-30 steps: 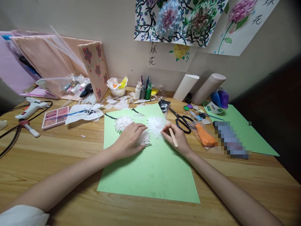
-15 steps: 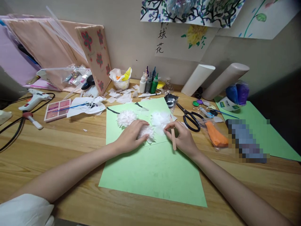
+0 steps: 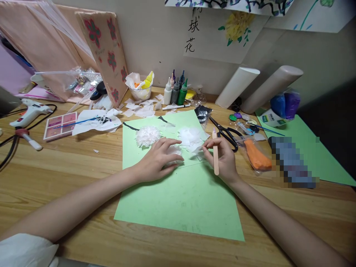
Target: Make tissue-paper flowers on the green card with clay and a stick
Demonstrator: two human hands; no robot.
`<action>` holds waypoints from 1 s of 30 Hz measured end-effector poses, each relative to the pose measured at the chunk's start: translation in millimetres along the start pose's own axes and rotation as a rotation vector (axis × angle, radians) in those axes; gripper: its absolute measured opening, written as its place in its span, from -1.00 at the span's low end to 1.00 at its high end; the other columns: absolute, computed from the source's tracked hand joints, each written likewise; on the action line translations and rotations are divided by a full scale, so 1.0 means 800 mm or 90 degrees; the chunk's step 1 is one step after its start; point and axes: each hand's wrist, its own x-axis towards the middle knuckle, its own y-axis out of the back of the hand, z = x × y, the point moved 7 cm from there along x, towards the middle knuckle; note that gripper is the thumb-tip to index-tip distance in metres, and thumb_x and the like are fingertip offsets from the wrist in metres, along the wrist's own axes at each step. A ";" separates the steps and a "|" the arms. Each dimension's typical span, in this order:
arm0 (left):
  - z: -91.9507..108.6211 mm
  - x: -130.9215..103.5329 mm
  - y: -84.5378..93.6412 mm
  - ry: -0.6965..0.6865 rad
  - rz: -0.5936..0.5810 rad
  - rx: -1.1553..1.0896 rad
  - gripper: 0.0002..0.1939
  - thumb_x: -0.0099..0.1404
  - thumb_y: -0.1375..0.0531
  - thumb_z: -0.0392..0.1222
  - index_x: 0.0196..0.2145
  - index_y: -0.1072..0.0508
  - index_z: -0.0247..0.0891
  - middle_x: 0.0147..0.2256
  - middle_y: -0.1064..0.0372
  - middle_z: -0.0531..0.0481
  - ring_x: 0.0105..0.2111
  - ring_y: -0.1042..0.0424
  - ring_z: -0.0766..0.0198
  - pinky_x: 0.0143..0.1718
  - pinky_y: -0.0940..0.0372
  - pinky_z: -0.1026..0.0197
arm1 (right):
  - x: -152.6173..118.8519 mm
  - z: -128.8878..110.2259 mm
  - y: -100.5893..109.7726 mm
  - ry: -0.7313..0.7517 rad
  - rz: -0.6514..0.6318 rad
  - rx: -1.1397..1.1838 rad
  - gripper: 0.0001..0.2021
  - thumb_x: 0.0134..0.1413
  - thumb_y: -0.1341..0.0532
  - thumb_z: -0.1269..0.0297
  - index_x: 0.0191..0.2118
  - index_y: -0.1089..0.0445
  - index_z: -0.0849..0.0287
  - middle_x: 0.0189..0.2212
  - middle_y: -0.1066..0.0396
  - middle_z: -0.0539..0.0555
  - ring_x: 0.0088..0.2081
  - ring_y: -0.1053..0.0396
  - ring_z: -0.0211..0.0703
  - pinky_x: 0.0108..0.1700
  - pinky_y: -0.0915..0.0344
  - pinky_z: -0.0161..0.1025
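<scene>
Fingers spread, my left hand (image 3: 158,159) is over a white tissue-paper flower (image 3: 175,150), which it mostly hides. My right hand (image 3: 228,161) holds a wooden craft stick (image 3: 216,159), tilted slightly, its rounded end toward me. Thumb and fingertips of that hand pinch close to a thin piece of white tissue paper (image 3: 197,149); whether they grip it is hard to see. A fluffy white paper flower (image 3: 148,136) and a flatter white paper flower (image 3: 189,136) lie farther back on the green sheet (image 3: 178,207), with black painted strokes behind them.
Black scissors (image 3: 226,133) and a bagged orange clay lump (image 3: 257,154) lie at right, beside a blurred phone (image 3: 292,161). Paint bottles (image 3: 182,94) and paper scraps (image 3: 144,111) are at the back. A glue gun (image 3: 29,113) and cable lie at left.
My left hand has lifted its fingers apart over the flower. My right hand has moved a little right with the craft stick. The whole view has shifted slightly.
</scene>
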 end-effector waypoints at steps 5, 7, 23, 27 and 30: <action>-0.009 0.002 0.000 0.055 0.010 -0.028 -0.85 0.31 -0.08 -0.21 -0.23 -0.44 -0.13 0.08 -0.16 -0.08 0.07 -0.12 0.09 0.07 -0.12 -0.06 | -0.008 -0.013 -0.007 0.052 -0.066 0.035 -0.86 0.04 -0.18 0.37 -0.35 -0.14 0.08 -0.39 -0.30 0.01 -0.36 -0.36 -0.18 -0.26 -0.32 -0.17; -0.012 0.002 0.001 0.072 0.013 -0.049 -0.86 0.32 -0.07 -0.19 -0.24 -0.42 -0.16 0.05 -0.19 -0.10 0.04 -0.16 0.12 0.05 -0.14 -0.04 | -0.013 -0.017 -0.018 0.069 -0.123 0.010 -0.87 0.03 -0.17 0.38 -0.35 -0.16 0.07 -0.40 -0.31 0.01 -0.37 -0.36 -0.17 -0.27 -0.32 -0.16; -0.017 0.000 0.004 0.092 0.032 -0.060 -0.67 0.33 0.00 -0.15 0.05 -0.20 -0.11 0.07 -0.16 -0.11 0.09 -0.14 0.04 0.05 -0.16 -0.07 | 0.024 0.065 0.236 -0.064 0.117 -0.558 -0.75 0.24 0.12 0.31 -0.13 -0.26 0.15 -0.14 -0.44 0.23 -0.10 -0.37 0.08 -0.06 -0.24 0.03; -0.021 -0.002 0.002 0.086 0.040 -0.046 -0.60 0.29 -0.04 -0.11 0.08 -0.15 -0.09 0.07 -0.18 -0.10 0.08 -0.17 0.02 0.05 -0.17 -0.10 | 0.014 0.101 0.264 -0.101 0.039 -0.595 -0.79 0.23 0.10 0.33 -0.21 -0.26 0.12 -0.02 -0.40 0.18 0.10 -0.22 0.10 0.20 0.18 0.30; -0.026 -0.003 0.000 0.076 0.029 -0.011 -0.54 0.25 -0.07 -0.08 0.10 -0.12 -0.04 0.07 -0.18 -0.08 0.06 -0.19 0.00 0.03 -0.22 -0.12 | 0.012 0.106 0.262 -0.107 -0.012 -0.593 -0.79 0.23 0.10 0.33 -0.28 -0.26 0.10 -0.04 -0.42 0.15 0.14 -0.18 0.08 0.21 0.32 0.34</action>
